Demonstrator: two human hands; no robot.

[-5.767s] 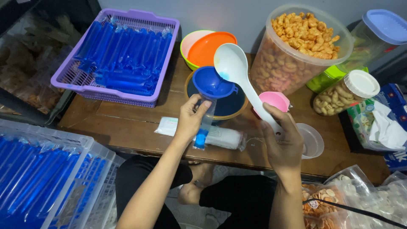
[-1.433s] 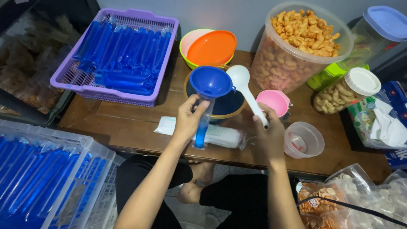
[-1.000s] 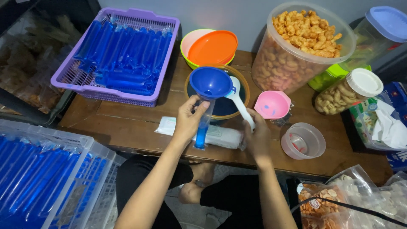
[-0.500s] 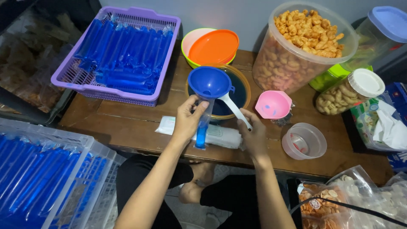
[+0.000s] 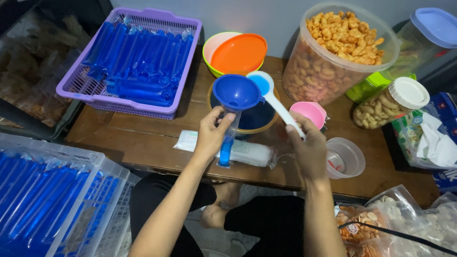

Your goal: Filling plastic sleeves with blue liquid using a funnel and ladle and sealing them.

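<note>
Right grip (image 5: 308, 148) below ladle (image 5: 271, 97) (handle)

Change from the earlier views: the white ladle (image 5: 275, 102), held by its handle in the right hand (image 5: 308, 151), first stands raised and empty above the table, then dips into the bowl (image 5: 257, 119) behind the blue funnel (image 5: 236, 92); now it is lifted again, its scoop carrying blue liquid and poised at the funnel's rim. The right hand shifts left, from beside the clear cup (image 5: 346, 157) toward the funnel. The blue column in the narrow bag (image 5: 226, 147) under the funnel stands slightly higher.
</note>
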